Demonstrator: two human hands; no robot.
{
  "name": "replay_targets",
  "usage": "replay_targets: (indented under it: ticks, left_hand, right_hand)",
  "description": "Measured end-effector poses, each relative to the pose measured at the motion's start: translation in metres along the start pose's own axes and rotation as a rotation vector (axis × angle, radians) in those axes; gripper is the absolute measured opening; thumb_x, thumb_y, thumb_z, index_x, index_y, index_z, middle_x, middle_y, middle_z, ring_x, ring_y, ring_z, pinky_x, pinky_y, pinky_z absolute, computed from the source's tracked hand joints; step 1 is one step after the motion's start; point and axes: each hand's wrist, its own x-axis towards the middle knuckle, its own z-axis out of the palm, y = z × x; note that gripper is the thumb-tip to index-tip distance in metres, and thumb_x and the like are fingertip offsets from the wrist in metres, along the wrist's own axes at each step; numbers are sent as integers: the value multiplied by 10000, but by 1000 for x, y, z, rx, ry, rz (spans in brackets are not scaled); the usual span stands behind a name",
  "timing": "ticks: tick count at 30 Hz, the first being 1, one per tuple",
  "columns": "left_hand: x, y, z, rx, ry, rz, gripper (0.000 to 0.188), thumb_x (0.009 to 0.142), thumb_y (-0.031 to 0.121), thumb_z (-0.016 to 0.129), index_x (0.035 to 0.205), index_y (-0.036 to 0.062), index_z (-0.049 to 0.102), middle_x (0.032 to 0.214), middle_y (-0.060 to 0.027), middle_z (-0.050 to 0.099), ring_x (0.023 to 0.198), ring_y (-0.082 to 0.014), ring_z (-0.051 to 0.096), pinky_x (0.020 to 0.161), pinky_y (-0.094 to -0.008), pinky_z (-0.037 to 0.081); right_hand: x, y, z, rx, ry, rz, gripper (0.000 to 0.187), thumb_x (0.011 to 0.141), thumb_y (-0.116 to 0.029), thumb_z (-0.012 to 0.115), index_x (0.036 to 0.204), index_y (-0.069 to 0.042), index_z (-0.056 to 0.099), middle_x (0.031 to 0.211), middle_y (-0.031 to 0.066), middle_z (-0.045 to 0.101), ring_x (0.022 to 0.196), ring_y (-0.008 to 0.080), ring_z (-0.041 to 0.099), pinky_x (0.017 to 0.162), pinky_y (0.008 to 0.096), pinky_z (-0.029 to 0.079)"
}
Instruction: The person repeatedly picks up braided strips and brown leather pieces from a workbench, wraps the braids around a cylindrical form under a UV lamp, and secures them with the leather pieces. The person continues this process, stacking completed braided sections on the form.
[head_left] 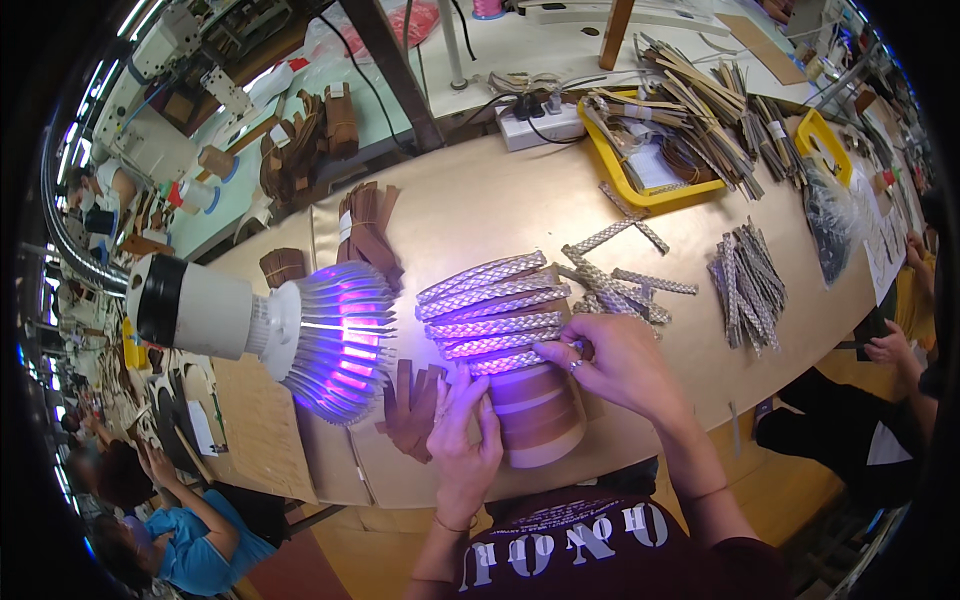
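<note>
Several braided silver-grey strips (pixel 495 325) lie side by side across overlapping flat brown strips (pixel 535 420), lit purple. My right hand (pixel 620 365), a ring on one finger, pinches the right end of the nearest braided strip between thumb and forefinger. At that strip's left end is my left hand (pixel 467 440), its fingertips closed against it; the exact grip is partly hidden. Just left of the work hangs a finned lamp (pixel 340 340) giving off purple light. Loose braided strips (pixel 610 285) lie beyond my right hand, with a bundle of them (pixel 747 285) farther right.
Bundled brown strips (pixel 368 230) lie behind the lamp, and more brown strips (pixel 408 410) beside my left hand. A yellow tray (pixel 690 200) holds strips at the back right, near a white power strip (pixel 540 130). Co-workers sit left (pixel 205 540) and right (pixel 905 360).
</note>
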Motion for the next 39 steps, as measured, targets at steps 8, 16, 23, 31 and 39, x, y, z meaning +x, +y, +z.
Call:
replay_targets:
  ticks: [8, 16, 23, 31, 39]
  left_hand:
    - [1, 3, -3, -14, -16, -30, 249, 874, -16, 596, 1115, 12, 652, 1224, -228, 627, 1219, -349, 568, 1100, -501, 355]
    - [-7, 31, -17, 301, 82, 56, 291, 866, 24, 628, 1157, 32, 644, 1377, -248, 511, 1351, -398, 418, 1151, -490, 248]
    - [-3, 46, -2, 198, -289, 57, 492, 885, 134, 643, 1355, 50, 523, 1523, -272, 290, 1411, -438, 286, 1152, -493, 225]
    - [-1, 48, -5, 257, -361, 58, 538, 882, 184, 662, 1383, 66, 504, 1531, -295, 247, 1405, -463, 271, 1145, -492, 234]
    - [0, 46, -5, 290, -415, 35, 588, 854, 249, 712, 1378, 78, 508, 1506, -354, 222, 1384, -507, 266, 1124, -532, 269]
  right_hand:
    - [0, 9, 12, 115, 20, 76, 521, 836, -556, 663, 740, -44, 662, 609, 121, 615, 618, 320, 639, 586, 415, 492]
    - [-9, 9, 12, 198, -31, 14, 496, 834, -528, 687, 709, -50, 638, 582, 111, 585, 581, 303, 616, 567, 404, 469]
    - [-11, 26, 15, 467, -58, 66, 411, 874, -426, 690, 781, -26, 669, 594, 92, 575, 530, 213, 529, 534, 349, 423]
    - [-15, 41, 28, 738, -91, 93, 271, 931, -248, 673, 854, 11, 663, 686, -33, 562, 646, 34, 452, 562, 234, 381]
    - [-17, 43, 37, 756, -78, 72, 235, 934, -228, 665, 903, 4, 664, 733, -9, 610, 698, 47, 511, 630, 242, 442]
